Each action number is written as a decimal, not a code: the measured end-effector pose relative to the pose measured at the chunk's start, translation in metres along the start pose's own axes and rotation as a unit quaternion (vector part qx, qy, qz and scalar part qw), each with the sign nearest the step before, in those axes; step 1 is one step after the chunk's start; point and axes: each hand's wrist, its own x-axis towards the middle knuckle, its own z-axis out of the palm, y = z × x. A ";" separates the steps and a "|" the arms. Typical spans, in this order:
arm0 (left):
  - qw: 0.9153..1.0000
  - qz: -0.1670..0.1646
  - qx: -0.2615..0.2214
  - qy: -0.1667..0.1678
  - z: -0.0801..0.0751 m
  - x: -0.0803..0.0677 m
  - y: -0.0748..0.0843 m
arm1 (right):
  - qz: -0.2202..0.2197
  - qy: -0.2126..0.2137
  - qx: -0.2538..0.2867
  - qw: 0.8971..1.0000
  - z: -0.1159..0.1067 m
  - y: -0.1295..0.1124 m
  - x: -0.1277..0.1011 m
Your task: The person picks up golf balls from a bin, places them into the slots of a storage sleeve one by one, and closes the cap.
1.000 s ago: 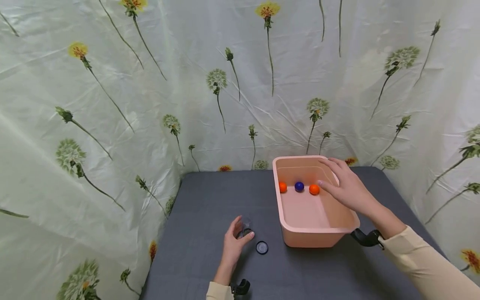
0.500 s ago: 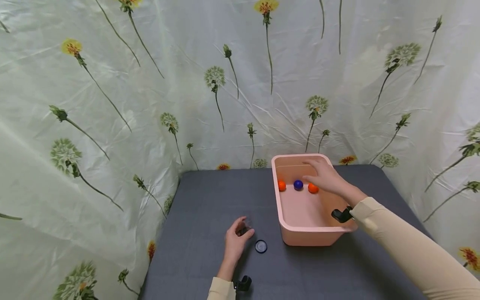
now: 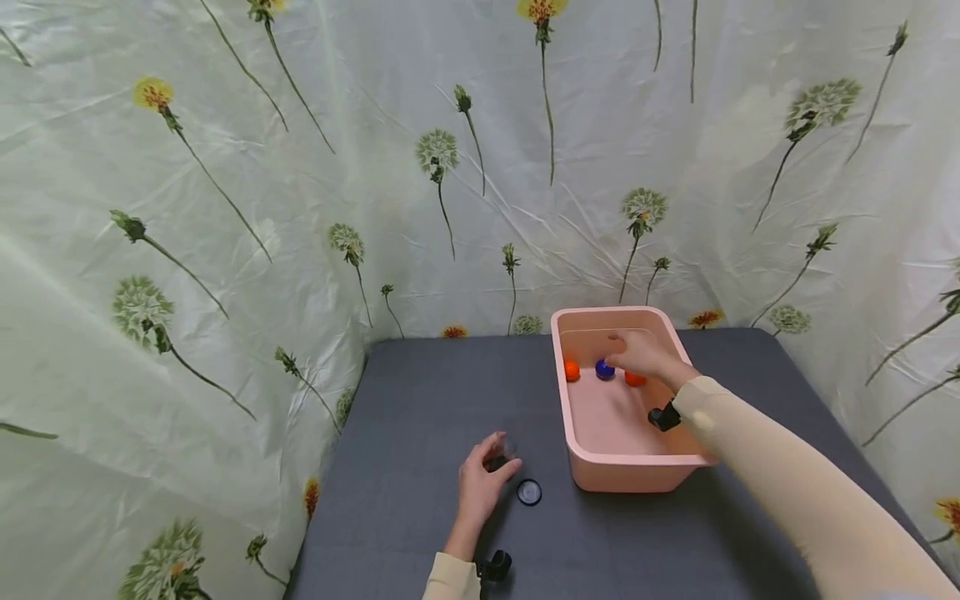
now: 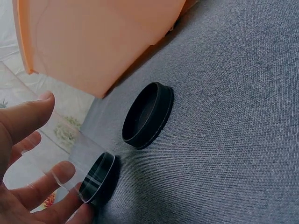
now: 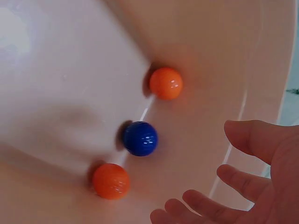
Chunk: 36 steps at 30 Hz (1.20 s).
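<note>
My left hand (image 3: 478, 482) holds a clear, see-through cylinder (image 4: 77, 144) with a black base, standing on the dark cloth; its fingers and thumb curve round the wall. Close by on the cloth lies a round black lid (image 4: 149, 116), its hollow side up. Inside the pink bin (image 3: 637, 459), my right hand (image 3: 643, 353) hovers with fingers spread and nothing held. Below it, along the bin's far wall, are a blue ball (image 5: 140, 138) between two orange balls, one orange ball (image 5: 166, 83) and another orange ball (image 5: 111, 181). None of the balls is touched.
The bin stands at the right on a table (image 3: 435, 392) covered in dark grey cloth, its raised walls round the right hand. A pale dandelion-print curtain (image 3: 375, 167) hangs behind the table and along its sides.
My right hand has moved left from above the bin's right rim and down into the bin, near the balls. The left hand stays at the clear cylinder.
</note>
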 end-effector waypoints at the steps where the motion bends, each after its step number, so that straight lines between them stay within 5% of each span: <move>1: 1.000 0.001 0.003 -0.001 0.000 0.000 0.000 | 0.005 -0.005 0.000 1.000 0.002 0.003 0.002; 7: 1.000 -0.002 0.004 -0.005 -0.003 -0.004 0.000 | 0.049 -0.049 0.034 0.997 0.014 0.017 0.010; 15: 0.999 -0.004 -0.053 0.011 -0.008 -0.008 0.004 | 0.068 -0.063 0.038 0.995 0.023 0.022 0.010; 23: 0.996 0.010 -0.088 0.024 -0.013 -0.008 0.025 | 0.127 -0.074 0.026 0.989 0.023 0.018 0.013; 28: 0.994 0.026 -0.103 0.015 -0.019 -0.015 0.048 | 0.126 -0.117 0.024 0.985 0.030 0.028 0.022; 36: 0.994 0.039 -0.097 0.016 -0.021 -0.016 0.049 | 0.092 -0.192 0.015 0.977 0.047 0.026 0.024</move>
